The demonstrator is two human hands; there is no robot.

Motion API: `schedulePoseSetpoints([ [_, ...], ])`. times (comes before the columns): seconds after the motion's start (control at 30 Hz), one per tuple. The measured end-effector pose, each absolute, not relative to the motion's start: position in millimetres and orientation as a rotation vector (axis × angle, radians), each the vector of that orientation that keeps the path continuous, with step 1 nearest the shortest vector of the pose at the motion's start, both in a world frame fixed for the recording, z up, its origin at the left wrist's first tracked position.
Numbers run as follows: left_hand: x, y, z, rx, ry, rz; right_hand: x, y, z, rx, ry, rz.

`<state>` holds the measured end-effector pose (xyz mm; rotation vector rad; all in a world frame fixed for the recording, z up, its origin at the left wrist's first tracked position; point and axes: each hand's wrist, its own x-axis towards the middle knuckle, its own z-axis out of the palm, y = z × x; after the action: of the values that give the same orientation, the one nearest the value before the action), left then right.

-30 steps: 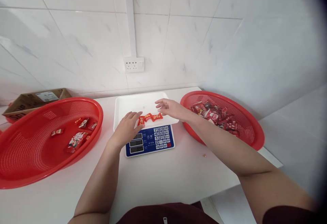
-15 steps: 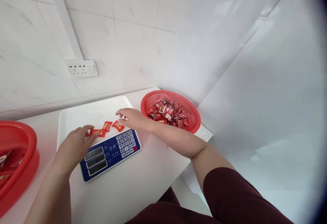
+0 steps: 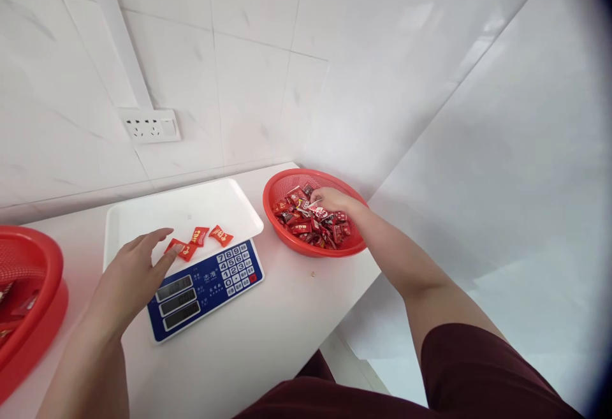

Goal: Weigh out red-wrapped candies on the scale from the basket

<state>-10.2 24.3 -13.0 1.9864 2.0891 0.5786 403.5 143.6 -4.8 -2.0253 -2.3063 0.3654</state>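
Three red wrapped candies (image 3: 220, 236) lie near the front of the white pan of a digital scale (image 3: 205, 285). My left hand (image 3: 136, 272) is over the pan's left front part, fingers apart, its thumb tip at the leftmost candy (image 3: 182, 250). To the right, my right hand (image 3: 329, 199) reaches into a red mesh basket (image 3: 282, 235) of wrapped candies. Its fingers pinch the edge of a red-and-white candy packet (image 3: 317, 212) on top of the heap. Faint digits show on the scale's displays.
Another red basket (image 3: 52, 307) with wrapped items stands at the left edge, cut off by the frame. The white table (image 3: 229, 349) meets a tiled wall behind and a smooth panel at right. A socket (image 3: 149, 126) is on the wall.
My right hand has moved right from the pan into the basket and now grips a packet. The left hand stays near the leftmost candy. Digits now show on the displays.
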Motion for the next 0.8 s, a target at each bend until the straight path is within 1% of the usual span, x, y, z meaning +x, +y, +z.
schedulePoseSetpoints([
  [0.13,-7.0,21.9,-9.6,1.982,2.084,0.593,397.0,146.8,6.9,-1.964,-2.324,0.484],
  [0.2,-6.3,20.0,-8.0,1.987,2.071,0.589,382.4,151.2,5.2,-1.94,-2.42,0.503],
  [0.3,-6.2,17.5,-6.5,2.002,2.054,0.594,351.7,158.0,-10.2,-2.043,-2.582,0.48],
  [0.4,-5.9,15.7,-5.0,2.017,2.04,0.596,326.2,162.4,-28.8,-2.18,-2.603,0.448],
  [0.5,-5.6,14.8,-4.1,2.008,2.031,0.606,320.5,162.7,-33.2,-2.166,-2.624,0.4],
  [0.63,-4.7,15.7,-7.0,2.027,1.969,0.669,334.4,156.2,-11.5,-2.03,-2.641,0.289],
  [0.73,1.2,15.0,-10.7,2.038,1.838,0.787,331.7,140.7,12.2,-1.926,-2.488,0.131],
  [0.8,9.2,11.8,-11.8,2.024,1.725,0.905,315.1,122.5,25.1,-1.784,-2.374,0.104],
])
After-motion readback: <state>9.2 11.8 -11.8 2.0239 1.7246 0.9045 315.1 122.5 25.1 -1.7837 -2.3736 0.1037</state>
